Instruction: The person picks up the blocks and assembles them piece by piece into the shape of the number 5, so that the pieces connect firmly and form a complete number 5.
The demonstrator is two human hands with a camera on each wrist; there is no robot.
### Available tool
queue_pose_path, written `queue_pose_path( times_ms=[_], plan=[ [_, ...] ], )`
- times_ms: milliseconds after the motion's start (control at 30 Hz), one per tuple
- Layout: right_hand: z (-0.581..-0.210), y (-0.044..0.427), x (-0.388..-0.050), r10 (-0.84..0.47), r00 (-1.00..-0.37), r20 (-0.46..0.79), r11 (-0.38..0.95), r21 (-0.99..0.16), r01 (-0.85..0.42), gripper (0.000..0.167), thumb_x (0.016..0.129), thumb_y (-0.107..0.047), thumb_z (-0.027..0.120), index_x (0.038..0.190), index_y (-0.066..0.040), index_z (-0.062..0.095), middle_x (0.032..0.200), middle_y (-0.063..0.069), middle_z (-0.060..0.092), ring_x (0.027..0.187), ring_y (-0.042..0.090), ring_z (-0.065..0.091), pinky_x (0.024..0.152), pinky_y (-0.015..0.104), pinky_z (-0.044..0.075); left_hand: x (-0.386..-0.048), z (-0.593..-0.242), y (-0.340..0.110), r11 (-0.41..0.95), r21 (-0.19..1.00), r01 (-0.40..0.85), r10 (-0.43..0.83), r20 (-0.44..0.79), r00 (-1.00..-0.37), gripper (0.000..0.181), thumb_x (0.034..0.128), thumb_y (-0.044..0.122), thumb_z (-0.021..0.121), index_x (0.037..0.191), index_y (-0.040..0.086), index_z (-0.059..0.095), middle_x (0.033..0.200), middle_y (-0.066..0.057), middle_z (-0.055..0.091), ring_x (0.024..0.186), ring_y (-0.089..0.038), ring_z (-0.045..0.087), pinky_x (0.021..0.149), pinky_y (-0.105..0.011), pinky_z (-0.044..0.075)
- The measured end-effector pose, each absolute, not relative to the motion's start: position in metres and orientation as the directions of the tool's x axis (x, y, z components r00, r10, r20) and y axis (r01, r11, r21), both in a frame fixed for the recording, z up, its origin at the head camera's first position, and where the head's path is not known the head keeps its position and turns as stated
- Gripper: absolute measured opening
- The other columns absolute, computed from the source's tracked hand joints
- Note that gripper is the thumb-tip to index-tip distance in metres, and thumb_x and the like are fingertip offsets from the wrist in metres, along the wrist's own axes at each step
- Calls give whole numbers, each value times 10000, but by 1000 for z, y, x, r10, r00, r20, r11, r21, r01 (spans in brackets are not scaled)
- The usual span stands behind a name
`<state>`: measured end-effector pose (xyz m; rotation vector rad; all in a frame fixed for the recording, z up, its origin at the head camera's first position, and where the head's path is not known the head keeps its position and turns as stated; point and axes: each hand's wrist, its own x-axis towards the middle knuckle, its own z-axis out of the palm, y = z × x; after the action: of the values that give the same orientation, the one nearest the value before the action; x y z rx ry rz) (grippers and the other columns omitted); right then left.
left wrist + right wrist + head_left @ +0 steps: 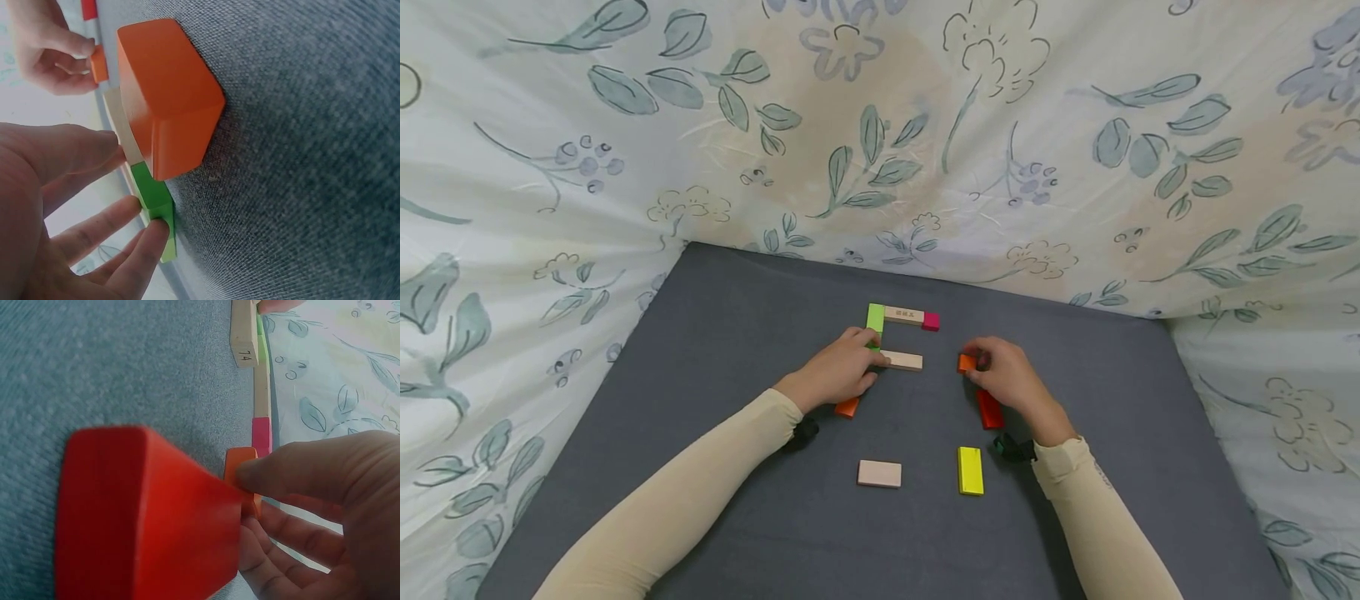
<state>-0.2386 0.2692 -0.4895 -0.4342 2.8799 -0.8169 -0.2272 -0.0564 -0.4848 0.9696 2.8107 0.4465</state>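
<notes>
My left hand (pixel 840 369) is at a row of blocks. Its thumb and index finger pinch a plain wooden block (pixel 904 361) near its left end, while other fingertips touch a green block (pixel 150 187). Above that, a light green block (pixel 876 317) meets a printed wooden block (pixel 904 315) with a pink block (pixel 931 321) at its right end. My right hand (pixel 1006 375) pinches a small orange block (pixel 966 362) between thumb and fingers, low at the cloth. A red block (pixel 989 409) lies just below that hand. Under the left wrist is another orange block (pixel 169 75).
Nearer the body, a pale wooden block (pixel 879 473) and a yellow block (pixel 970 471) lie apart on the dark grey cloth (pixel 760 533). A floral curtain (pixel 865 167) hangs behind the surface and along both sides.
</notes>
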Motion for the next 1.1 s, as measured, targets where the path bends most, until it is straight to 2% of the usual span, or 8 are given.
queue_pose_path(
  times_ms=[600,1100],
  plan=[
    [-487,265,-241,-308,-951,-28,812,-529,-247,303,966,-35,801,1267,-43,765,1084,114,671,908,286,596,766,454,546,-226,-482,-55,753,312,580,620,-39,-784,315,1080,187,705,1389,186,769,1474,-119,560,1411,-357,456,1146,-465,458],
    [-475,244,-242,-364,-931,13,793,-520,-317,297,960,-34,808,1255,-40,772,1092,97,671,918,270,597,812,472,544,-227,-482,-55,757,307,577,615,-36,-787,315,1085,197,697,1392,192,767,1418,-105,573,1385,-339,474,1115,-448,488]
  ],
)
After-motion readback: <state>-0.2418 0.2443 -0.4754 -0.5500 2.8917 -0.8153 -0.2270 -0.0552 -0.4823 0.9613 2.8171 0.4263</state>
